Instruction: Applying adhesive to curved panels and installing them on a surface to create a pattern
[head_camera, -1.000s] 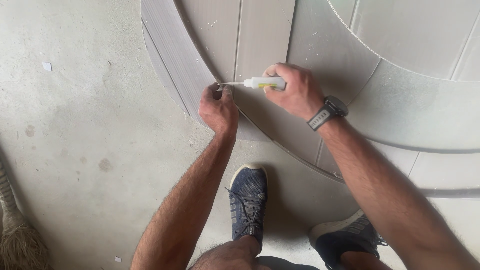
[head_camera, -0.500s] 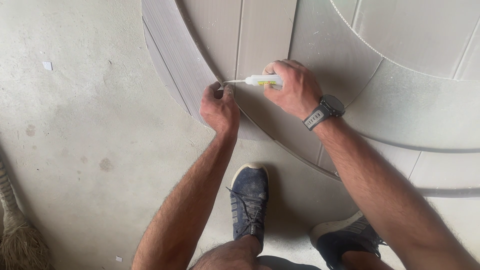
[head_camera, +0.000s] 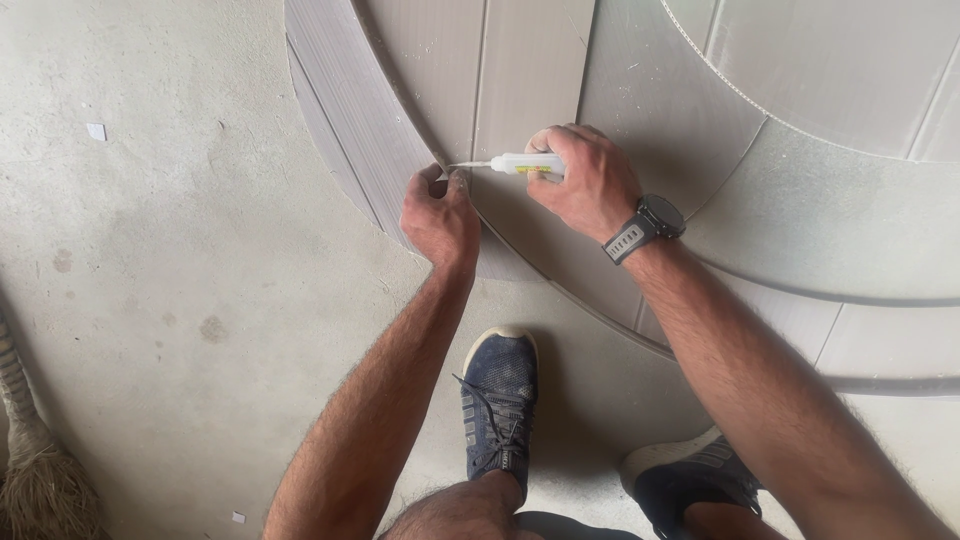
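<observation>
A small white glue tube (head_camera: 522, 165) with a yellow-green label lies nearly level, its long thin nozzle pointing left. The nozzle tip sits at the seam where the ribbed grey edge strip (head_camera: 350, 110) meets the curved rim of the round grey panel (head_camera: 530, 70). The strip runs along the panel's left edge, bent to its curve. The panel, made of flat boards with straight joints, lies flat on the concrete floor (head_camera: 170, 280).

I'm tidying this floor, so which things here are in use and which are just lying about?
In use:
right hand gripping small white glue bottle
left hand pinching grey edge strip
grey curved panel

Lying about:
broom
white scraps
</observation>
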